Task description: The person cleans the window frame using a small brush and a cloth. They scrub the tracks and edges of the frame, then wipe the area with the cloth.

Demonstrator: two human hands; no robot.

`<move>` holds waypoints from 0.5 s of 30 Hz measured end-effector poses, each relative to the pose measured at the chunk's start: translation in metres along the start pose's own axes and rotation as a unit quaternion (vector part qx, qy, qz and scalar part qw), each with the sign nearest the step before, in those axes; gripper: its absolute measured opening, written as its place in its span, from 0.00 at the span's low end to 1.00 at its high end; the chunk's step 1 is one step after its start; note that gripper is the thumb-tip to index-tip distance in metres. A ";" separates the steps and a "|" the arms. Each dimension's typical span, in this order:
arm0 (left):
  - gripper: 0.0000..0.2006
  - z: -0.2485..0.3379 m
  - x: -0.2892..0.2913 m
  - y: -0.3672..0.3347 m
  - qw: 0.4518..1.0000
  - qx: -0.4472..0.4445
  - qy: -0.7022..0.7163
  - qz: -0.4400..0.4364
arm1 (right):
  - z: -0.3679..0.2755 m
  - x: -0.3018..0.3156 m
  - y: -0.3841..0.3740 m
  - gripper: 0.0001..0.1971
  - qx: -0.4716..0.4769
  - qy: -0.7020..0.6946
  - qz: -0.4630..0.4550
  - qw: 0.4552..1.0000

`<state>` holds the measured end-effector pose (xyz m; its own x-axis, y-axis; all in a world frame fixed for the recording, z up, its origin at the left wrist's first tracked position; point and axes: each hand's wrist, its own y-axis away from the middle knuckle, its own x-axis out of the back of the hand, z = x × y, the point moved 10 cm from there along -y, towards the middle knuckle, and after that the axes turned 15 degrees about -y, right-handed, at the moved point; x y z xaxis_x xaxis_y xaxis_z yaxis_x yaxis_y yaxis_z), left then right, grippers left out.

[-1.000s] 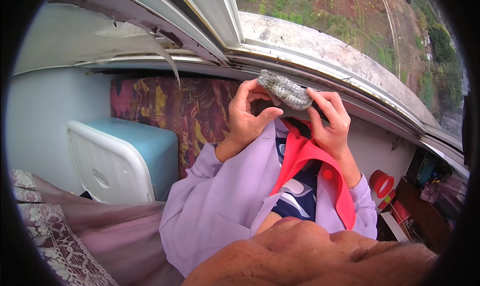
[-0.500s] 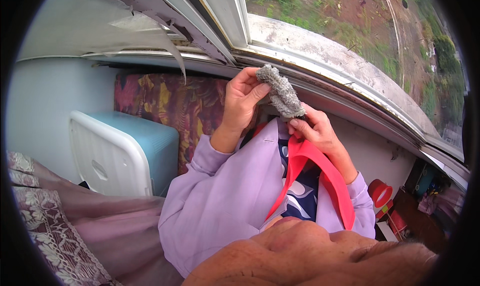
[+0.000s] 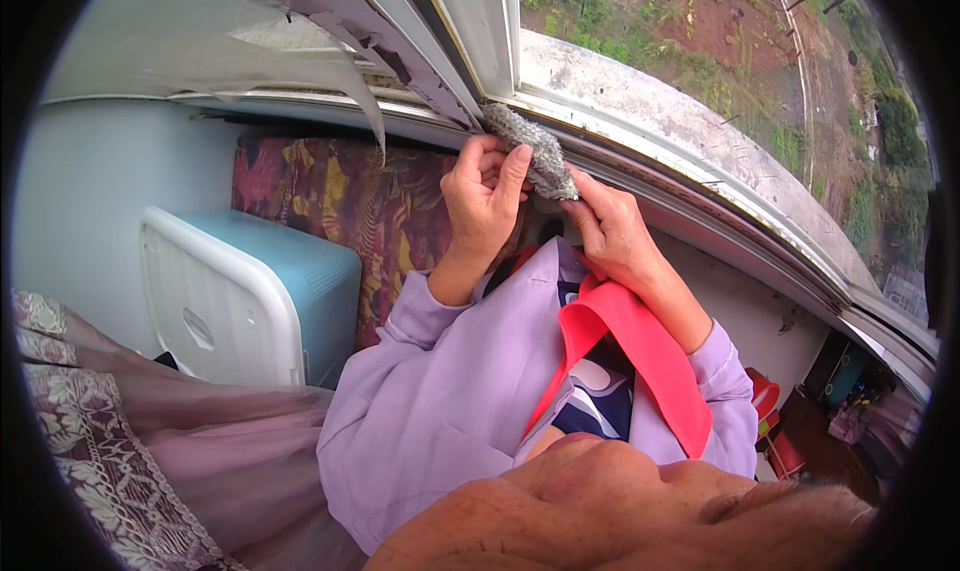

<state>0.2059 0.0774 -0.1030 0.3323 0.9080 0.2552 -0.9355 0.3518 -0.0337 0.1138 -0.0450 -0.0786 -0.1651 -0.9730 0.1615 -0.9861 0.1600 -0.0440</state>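
Note:
A grey, shaggy strip like a rolled cleaning cloth (image 3: 535, 151) is stretched between my hands, just over the window's inner track. My left hand (image 3: 482, 193) grips its near-left side, thumb on the outside and fingers curled beneath. The lower right end is pinched between the thumb and fingers of my right hand (image 3: 610, 226). The strip's upper end lies against the corner where the window frame (image 3: 500, 36) meets the sill; whether it presses on the track I cannot tell.
A sliding window track and sill (image 3: 690, 181) run off to the right, with greenery outside. On the left stand a blue storage box with a white lid (image 3: 225, 306), a patterned cloth panel (image 3: 330, 181) and a lace-edged curtain (image 3: 100, 441). A torn film strip (image 3: 370, 101) hangs above.
Both hands have moved the grey strip up and slightly left, closer to the frame corner. My right hand has shifted its grip at the lower end, and the red collar has folded differently.

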 end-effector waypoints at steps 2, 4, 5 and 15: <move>0.12 -0.001 0.004 -0.002 1.000 0.007 -0.018 0.007 | 0.004 -0.004 -0.001 0.22 0.010 0.027 0.013 1.000; 0.11 0.004 0.002 -0.003 0.999 -0.002 -0.032 0.005 | 0.004 -0.006 0.001 0.23 0.023 0.064 0.023 0.997; 0.11 0.006 0.000 -0.004 0.999 -0.007 -0.041 0.001 | 0.002 -0.005 0.003 0.24 0.027 0.074 0.029 0.996; 0.10 0.011 -0.016 0.004 0.999 -0.003 -0.002 -0.048 | -0.005 0.003 0.019 0.24 -0.044 0.066 0.039 0.996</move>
<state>0.1954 0.0621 -0.0961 0.4201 0.8690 0.2614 -0.8984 0.4390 -0.0153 0.0942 -0.0442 -0.0744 -0.2361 -0.9275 0.2897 -0.9670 0.2535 0.0237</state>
